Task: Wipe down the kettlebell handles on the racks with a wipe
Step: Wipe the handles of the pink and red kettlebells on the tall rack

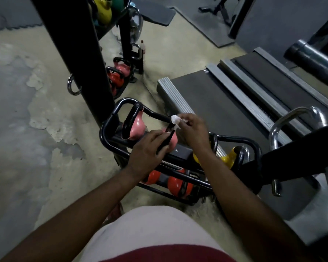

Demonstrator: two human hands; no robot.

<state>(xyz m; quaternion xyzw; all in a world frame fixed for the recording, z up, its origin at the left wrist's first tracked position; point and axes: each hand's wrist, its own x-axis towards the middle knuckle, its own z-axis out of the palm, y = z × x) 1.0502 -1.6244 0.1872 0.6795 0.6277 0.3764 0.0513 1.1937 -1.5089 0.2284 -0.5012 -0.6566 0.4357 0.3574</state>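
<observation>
Here, right hand (192, 132): fingers pinch white wipe (175, 121) on top of black handle (168, 138).
Left hand (147, 150): fingers wrapped around same handle, lower down.
Kettlebell: pink (173, 141), frame centre, top tier of black rack (110, 129).
Neighbours: second pink kettlebell (137, 127) left; yellow kettlebell (227, 157) right.

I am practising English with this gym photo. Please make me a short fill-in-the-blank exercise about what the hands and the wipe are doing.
1. The right hand presses a white ____ against the handle.
2. The left hand holds the black handle of a ____ kettlebell.
3. On the rack, the shelf below holds kettlebells coloured ____.
4. Right of the hands sits a ____ kettlebell.

Missing words: wipe; pink; red; yellow
</observation>
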